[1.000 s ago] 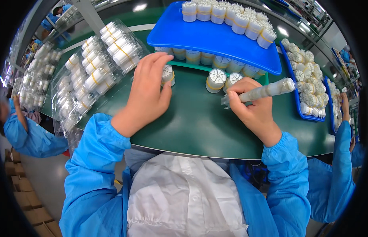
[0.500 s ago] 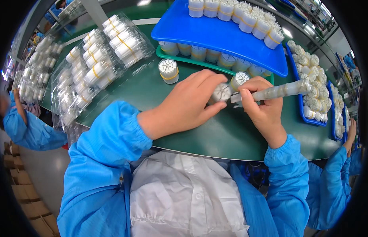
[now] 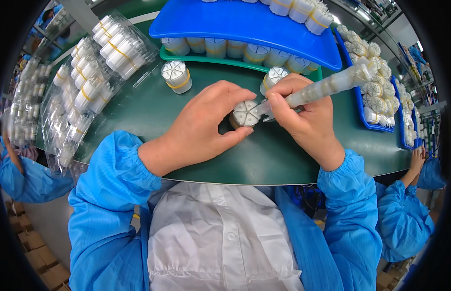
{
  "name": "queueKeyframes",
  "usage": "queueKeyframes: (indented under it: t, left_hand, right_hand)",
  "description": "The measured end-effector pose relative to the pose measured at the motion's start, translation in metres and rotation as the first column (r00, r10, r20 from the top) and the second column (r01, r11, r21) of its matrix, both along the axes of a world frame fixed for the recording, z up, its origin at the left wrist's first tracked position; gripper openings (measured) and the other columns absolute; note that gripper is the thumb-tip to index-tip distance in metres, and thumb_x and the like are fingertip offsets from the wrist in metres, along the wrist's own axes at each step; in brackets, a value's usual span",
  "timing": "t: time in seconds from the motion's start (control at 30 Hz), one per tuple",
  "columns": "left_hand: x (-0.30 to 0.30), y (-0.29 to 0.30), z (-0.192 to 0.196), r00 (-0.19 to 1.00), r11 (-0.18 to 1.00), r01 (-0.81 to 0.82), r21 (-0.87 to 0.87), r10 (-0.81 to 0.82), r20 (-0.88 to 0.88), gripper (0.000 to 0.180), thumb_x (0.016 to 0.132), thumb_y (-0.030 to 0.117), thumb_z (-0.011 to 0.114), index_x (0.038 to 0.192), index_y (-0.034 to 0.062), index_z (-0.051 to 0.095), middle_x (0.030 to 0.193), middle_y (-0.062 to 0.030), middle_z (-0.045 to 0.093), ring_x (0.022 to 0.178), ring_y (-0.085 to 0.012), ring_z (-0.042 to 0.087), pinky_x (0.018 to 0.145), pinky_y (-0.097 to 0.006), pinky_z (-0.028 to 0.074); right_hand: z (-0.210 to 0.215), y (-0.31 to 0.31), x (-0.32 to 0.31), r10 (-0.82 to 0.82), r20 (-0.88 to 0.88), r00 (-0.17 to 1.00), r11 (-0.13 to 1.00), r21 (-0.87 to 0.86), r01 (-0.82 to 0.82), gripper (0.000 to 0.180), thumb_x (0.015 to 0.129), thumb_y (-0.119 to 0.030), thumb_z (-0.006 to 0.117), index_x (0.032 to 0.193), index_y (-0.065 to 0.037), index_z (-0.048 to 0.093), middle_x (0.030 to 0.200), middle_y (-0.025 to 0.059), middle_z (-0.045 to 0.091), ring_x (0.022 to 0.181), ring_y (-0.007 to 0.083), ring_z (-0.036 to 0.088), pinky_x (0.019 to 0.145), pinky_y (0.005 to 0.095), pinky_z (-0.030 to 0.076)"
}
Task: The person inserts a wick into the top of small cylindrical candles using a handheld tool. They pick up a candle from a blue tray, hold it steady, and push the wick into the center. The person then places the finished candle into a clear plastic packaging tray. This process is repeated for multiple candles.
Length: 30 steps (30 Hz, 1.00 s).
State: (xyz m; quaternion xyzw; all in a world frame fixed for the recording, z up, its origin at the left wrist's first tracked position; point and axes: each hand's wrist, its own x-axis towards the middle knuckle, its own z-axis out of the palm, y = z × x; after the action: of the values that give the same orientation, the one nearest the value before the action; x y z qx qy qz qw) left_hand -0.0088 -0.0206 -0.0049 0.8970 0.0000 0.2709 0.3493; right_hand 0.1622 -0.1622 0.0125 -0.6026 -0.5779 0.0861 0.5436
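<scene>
My left hand [image 3: 198, 126] is curled round a round bundle of white wedge-shaped pieces [image 3: 245, 115], thumb on its near side and fingers on its far side. In my right hand [image 3: 303, 114] is a long tool wrapped in translucent plastic [image 3: 329, 87], gripped like a pen. Its thin, flat tip touches or nearly touches the right edge of the bundle's top. Just beyond my right fingers stands another such bundle [image 3: 275, 77], partly hidden. A third bundle [image 3: 176, 76], held by a yellow rubber band, stands upright beyond my left hand.
A blue tray [image 3: 245, 26] with banded bundles rests above a green tray [image 3: 206, 57] holding more. Clear plastic packs [image 3: 85, 87] of white bundles lie at left. Another filled blue tray [image 3: 378, 127] sits at right on the green table [image 3: 201, 169]. Blue-sleeved people work on both sides.
The head view has shifted, so the table things appear farther left and higher. The tool's tip has come onto the edge of the bundle in my left hand, whose top now faces up more plainly.
</scene>
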Motion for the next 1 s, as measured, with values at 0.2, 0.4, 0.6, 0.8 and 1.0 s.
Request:
queueKeyframes:
  t: [0.2, 0.4, 0.6, 0.8, 1.0]
  left_hand:
    - [0.001, -0.003, 0.005, 0.997, 0.999, -0.045, 0.029, 0.047, -0.065, 0.055, 0.073, 0.009, 0.084, 0.124, 0.0055, 0.061, 0.114, -0.0129, 0.061, 0.103, -0.0278, 0.061, 0.083, -0.036, 0.052]
    - [0.003, -0.005, -0.002, 0.998, 0.997, -0.068, 0.038, 0.068, 0.005, 0.061, 0.075, 0.007, 0.081, 0.129, 0.0032, 0.056, 0.116, -0.0128, 0.062, 0.107, -0.0258, 0.063, 0.088, -0.035, 0.052]
    - [0.001, -0.005, -0.004, 1.0, 0.994, 0.008, -0.113, -0.01, -0.019, 0.064, 0.076, 0.001, 0.073, 0.136, 0.0016, 0.049, 0.126, -0.0138, 0.063, 0.117, -0.0258, 0.063, 0.099, -0.036, 0.05]
    - [0.003, -0.007, -0.001, 0.999, 0.994, 0.029, -0.106, -0.032, -0.025, 0.064, 0.076, 0.001, 0.073, 0.135, 0.0018, 0.05, 0.124, -0.0156, 0.063, 0.115, -0.0286, 0.063, 0.097, -0.037, 0.05]
    - [0.005, -0.003, 0.0, 0.997, 0.994, -0.073, 0.087, 0.075, -0.024, 0.055, 0.074, 0.005, 0.078, 0.125, 0.004, 0.057, 0.114, -0.0143, 0.063, 0.104, -0.0293, 0.061, 0.087, -0.037, 0.051]
  right_hand:
    - [-0.004, 0.002, -0.005, 0.022, -0.006, 1.0, 1.0, -0.012, -0.022, 0.01, 0.087, -0.009, 0.073, 0.085, -0.001, 0.068, 0.075, 0.0034, 0.062, 0.063, 0.0122, 0.056, 0.055, 0.0276, 0.043]
    - [0.0, 0.0, 0.0, 0.004, 0.037, 0.999, 0.999, 0.038, -0.005, 0.008, 0.086, -0.008, 0.073, 0.085, -0.001, 0.069, 0.075, 0.0056, 0.064, 0.065, 0.0141, 0.059, 0.057, 0.0288, 0.045]
    - [0.004, 0.0, 0.0, -0.025, 0.021, 0.999, 1.0, 0.019, 0.024, 0.007, 0.085, -0.006, 0.072, 0.084, 0.0, 0.07, 0.075, 0.007, 0.065, 0.066, 0.0161, 0.061, 0.057, 0.0303, 0.046]
    - [0.001, 0.001, 0.001, -0.007, 0.088, 0.996, 1.0, 0.027, 0.005, 0.007, 0.085, -0.006, 0.072, 0.084, 0.0, 0.07, 0.074, 0.0058, 0.063, 0.063, 0.0147, 0.058, 0.054, 0.0296, 0.043]
    - [-0.001, 0.002, -0.006, -0.004, 0.005, 1.0, 1.0, -0.023, 0.004, 0.007, 0.085, -0.006, 0.073, 0.082, -0.001, 0.069, 0.074, 0.0047, 0.063, 0.063, 0.0125, 0.056, 0.054, 0.0287, 0.042]
